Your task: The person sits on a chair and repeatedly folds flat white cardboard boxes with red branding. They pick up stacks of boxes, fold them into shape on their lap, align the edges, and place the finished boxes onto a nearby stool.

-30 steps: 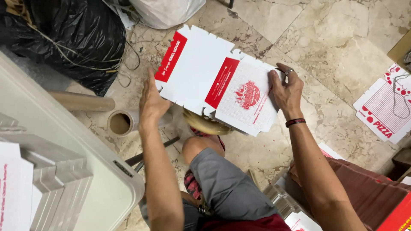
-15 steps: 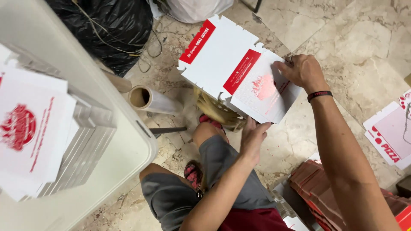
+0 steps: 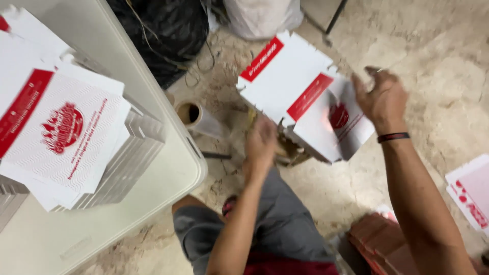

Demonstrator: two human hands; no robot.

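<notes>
- Box blank, white and red, now tilted lower than a moment ago.
- Left hand moved under its near edge, grip hidden.
- Right hand off the flap, fingers loosely curled, holding nothing.
- Stack of flat boxes now close on table.

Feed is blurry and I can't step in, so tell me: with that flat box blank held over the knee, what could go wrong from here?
The box blank seems held mostly at its right end, by the right hand; the left hand sits low at its near edge, so it may sag or crease.

The stack of flat boxes on the table is fanned unevenly near the table edge; a bump might slide some off.

The tape roll on the floor could be kicked.
</notes>
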